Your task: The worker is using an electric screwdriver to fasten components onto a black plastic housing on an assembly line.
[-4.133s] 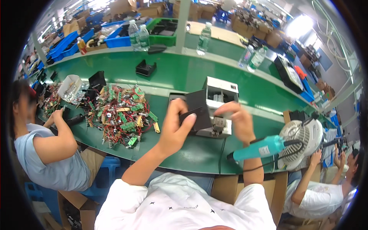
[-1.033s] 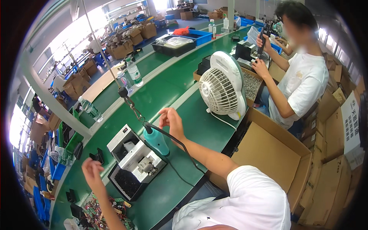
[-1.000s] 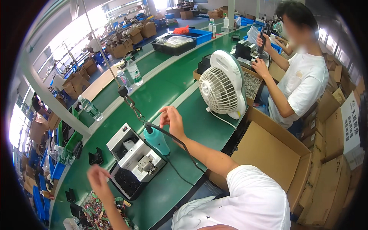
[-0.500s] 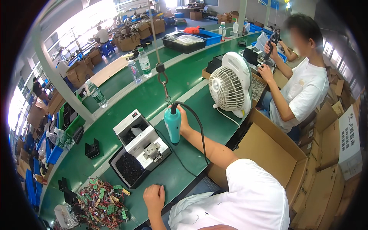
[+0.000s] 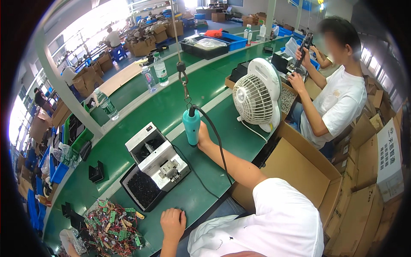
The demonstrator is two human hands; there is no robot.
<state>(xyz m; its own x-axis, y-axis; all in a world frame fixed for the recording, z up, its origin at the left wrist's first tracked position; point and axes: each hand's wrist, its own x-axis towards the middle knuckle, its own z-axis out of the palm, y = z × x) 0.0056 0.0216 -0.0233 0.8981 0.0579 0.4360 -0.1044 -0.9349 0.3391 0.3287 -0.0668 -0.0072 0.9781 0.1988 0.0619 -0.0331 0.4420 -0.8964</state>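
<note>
My right hand [image 5: 204, 136] is wrapped round a teal electric screwdriver [image 5: 191, 128] that hangs from a hook and cord, its tip pointing down above the green bench. Just left of it stands a white and black screw feeder [image 5: 160, 158], with a black tray [image 5: 143, 188] of small dark parts at its near left side. My left hand [image 5: 173, 221] rests on the bench's near edge, fingers curled, with nothing visible in it. A heap of small green circuit boards with red wires [image 5: 113, 227] lies left of that hand.
A white fan [image 5: 257, 96] stands to the right, in front of a co-worker [image 5: 338, 94] holding a dark tool. An open cardboard box [image 5: 299, 171] is by my right arm. Black plastic pieces [image 5: 96, 172] and water bottles [image 5: 160, 70] are on the bench.
My right hand and the screwdriver have risen slightly, with the hook swinging a little right. My left hand has barely shifted. Skin, perhaps another person's arm, now shows at the lower left.
</note>
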